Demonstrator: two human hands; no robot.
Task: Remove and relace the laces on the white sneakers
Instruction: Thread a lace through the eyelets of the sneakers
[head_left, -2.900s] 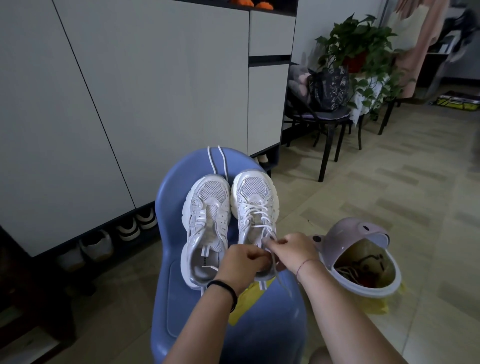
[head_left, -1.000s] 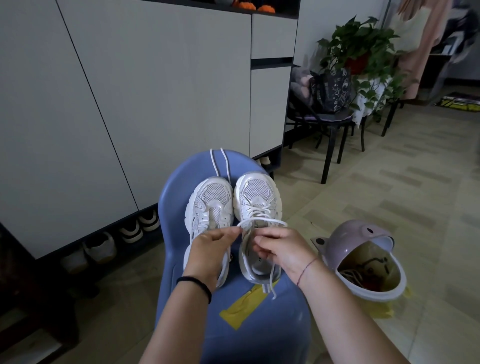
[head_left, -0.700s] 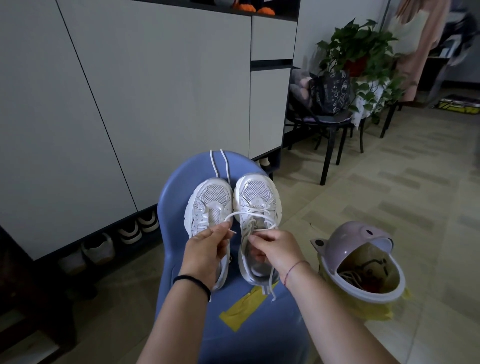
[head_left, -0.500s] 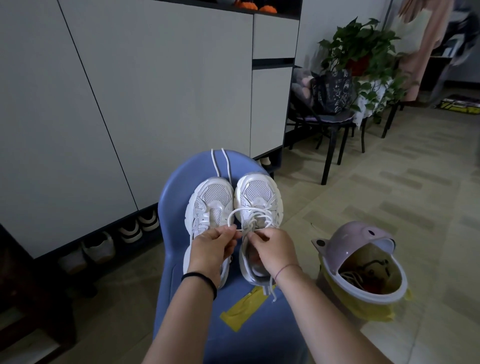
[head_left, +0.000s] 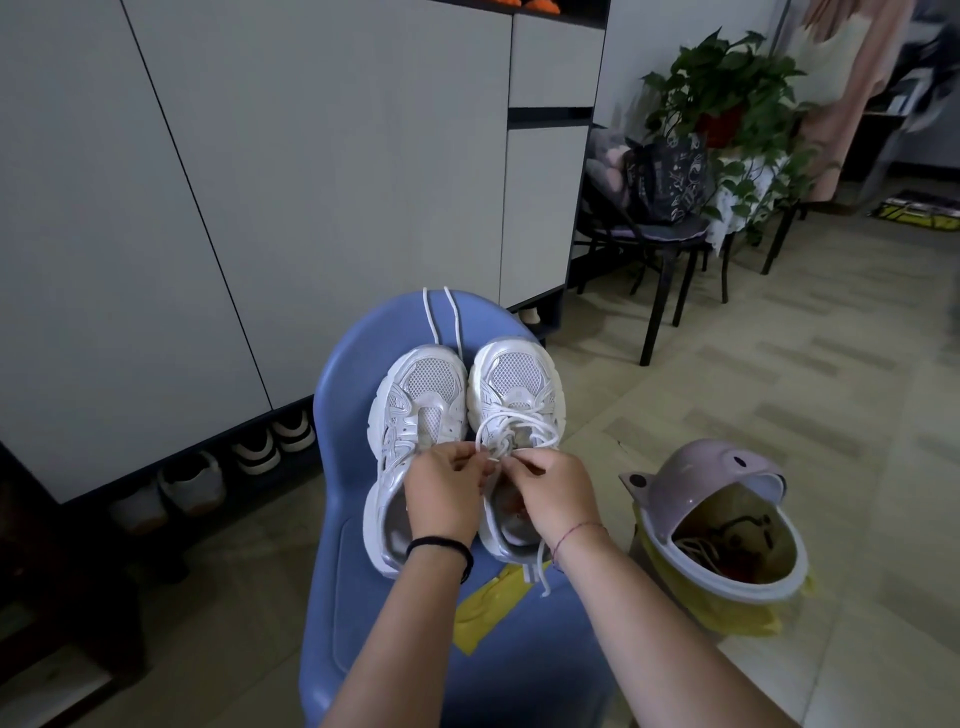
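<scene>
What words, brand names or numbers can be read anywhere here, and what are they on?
No text here reads clearly.
Black bag on the far chair: pale printed marks, too blurred to read.
Yellow-and-black thing on the floor, far right: markings too small to read.
Laced sneaker and unlaced sneaker: no brand or logo legible.

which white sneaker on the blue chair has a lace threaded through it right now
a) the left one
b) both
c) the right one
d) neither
C: the right white mesh sneaker has a white lace crossing its eyelets, pinched by the left hand and the right hand. The left white mesh sneaker shows bare eyelets, and a loose white lace lies past its toe on the blue plastic chair.
</scene>
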